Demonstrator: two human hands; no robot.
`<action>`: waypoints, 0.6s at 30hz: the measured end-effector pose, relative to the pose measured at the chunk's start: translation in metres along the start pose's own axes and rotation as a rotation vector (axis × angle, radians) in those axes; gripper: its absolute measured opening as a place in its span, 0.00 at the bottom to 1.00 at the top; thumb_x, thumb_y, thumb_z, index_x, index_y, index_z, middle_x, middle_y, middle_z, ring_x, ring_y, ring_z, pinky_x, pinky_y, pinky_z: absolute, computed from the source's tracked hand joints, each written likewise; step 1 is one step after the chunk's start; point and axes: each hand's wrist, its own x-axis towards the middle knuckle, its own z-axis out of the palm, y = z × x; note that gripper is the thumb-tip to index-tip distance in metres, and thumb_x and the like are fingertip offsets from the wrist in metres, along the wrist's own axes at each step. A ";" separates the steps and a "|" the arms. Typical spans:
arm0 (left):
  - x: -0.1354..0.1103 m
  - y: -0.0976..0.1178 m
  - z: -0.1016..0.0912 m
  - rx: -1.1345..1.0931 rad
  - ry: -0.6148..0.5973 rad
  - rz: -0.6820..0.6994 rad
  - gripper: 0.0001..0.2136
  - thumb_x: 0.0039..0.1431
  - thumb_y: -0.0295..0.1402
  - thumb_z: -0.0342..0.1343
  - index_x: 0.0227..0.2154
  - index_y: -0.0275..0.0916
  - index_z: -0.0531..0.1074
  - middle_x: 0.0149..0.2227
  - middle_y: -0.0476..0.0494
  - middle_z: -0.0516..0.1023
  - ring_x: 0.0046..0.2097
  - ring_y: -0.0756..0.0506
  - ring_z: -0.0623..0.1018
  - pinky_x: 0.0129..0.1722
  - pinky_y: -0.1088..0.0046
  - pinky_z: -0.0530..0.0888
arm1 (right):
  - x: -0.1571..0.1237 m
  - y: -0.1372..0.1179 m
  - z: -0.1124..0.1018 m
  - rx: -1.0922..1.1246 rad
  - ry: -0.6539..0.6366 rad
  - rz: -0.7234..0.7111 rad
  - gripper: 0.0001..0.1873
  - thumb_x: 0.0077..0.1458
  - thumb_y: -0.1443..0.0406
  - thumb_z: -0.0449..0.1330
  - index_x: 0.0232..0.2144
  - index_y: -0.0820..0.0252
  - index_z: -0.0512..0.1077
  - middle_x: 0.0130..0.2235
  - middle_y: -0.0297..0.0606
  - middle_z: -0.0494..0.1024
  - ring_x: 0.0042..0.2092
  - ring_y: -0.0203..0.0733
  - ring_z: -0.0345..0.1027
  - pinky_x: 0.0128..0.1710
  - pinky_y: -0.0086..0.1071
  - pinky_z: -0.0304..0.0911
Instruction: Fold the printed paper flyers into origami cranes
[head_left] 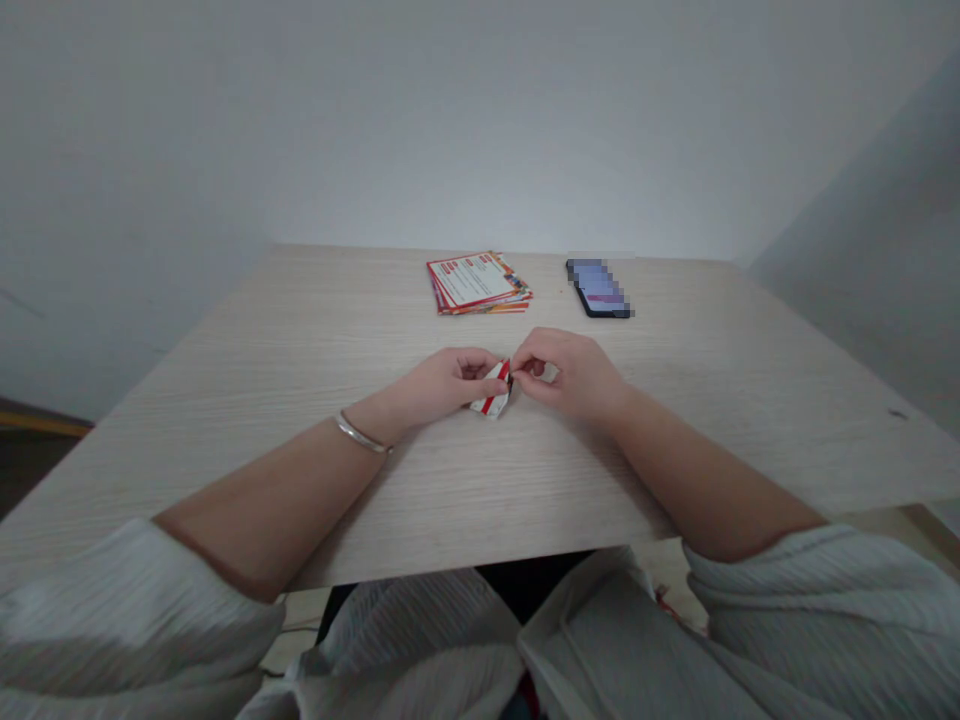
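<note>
Between my hands, just above the middle of the table, is a small folded piece of white paper with red stripes (pixel 492 403). My left hand (pixel 454 382) is closed on it, the thumb lying across its face. My right hand (pixel 566 372) pinches at the paper's upper right edge, thumb and forefinger together. A thin dark bit shows at that edge, too small to make out. My fingers partly cover the paper, so its whole shape is hidden.
Behind my hands lies a fanned stack of printed cards with red borders (pixel 472 280). To its right a phone (pixel 600 288) lies with its screen lit and blurred. The pale wooden table (pixel 300 330) meets a plain wall (pixel 480 120) at the back.
</note>
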 end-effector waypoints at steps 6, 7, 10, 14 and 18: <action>-0.001 0.002 0.003 0.034 0.036 -0.018 0.14 0.56 0.45 0.62 0.29 0.37 0.75 0.22 0.53 0.68 0.25 0.52 0.64 0.26 0.75 0.60 | 0.001 0.000 0.003 -0.021 0.010 -0.064 0.04 0.58 0.68 0.58 0.33 0.57 0.74 0.35 0.37 0.79 0.34 0.38 0.69 0.36 0.32 0.62; -0.001 0.003 0.003 0.025 0.039 -0.018 0.14 0.56 0.45 0.62 0.29 0.37 0.75 0.22 0.53 0.68 0.25 0.52 0.63 0.26 0.75 0.60 | 0.001 -0.001 0.003 -0.029 -0.002 -0.061 0.04 0.57 0.69 0.58 0.33 0.57 0.74 0.35 0.37 0.79 0.34 0.38 0.69 0.36 0.32 0.62; -0.002 0.005 0.005 0.003 0.055 -0.023 0.14 0.54 0.45 0.62 0.28 0.37 0.74 0.22 0.54 0.67 0.25 0.53 0.63 0.25 0.75 0.60 | 0.001 -0.004 0.001 -0.103 -0.060 -0.043 0.04 0.56 0.69 0.58 0.33 0.57 0.73 0.35 0.37 0.79 0.34 0.39 0.68 0.36 0.33 0.61; -0.002 0.005 0.006 0.012 0.087 -0.034 0.15 0.53 0.46 0.62 0.25 0.37 0.72 0.22 0.54 0.66 0.25 0.53 0.62 0.25 0.74 0.59 | 0.001 -0.006 0.000 -0.235 -0.125 -0.061 0.05 0.57 0.69 0.57 0.32 0.57 0.74 0.36 0.40 0.81 0.38 0.43 0.72 0.37 0.35 0.60; -0.001 0.002 0.007 -0.019 0.155 -0.025 0.15 0.53 0.45 0.61 0.26 0.37 0.74 0.23 0.53 0.68 0.27 0.52 0.64 0.27 0.74 0.61 | 0.001 -0.002 0.002 -0.293 -0.072 -0.104 0.09 0.61 0.70 0.56 0.32 0.57 0.75 0.37 0.41 0.83 0.41 0.45 0.74 0.39 0.36 0.62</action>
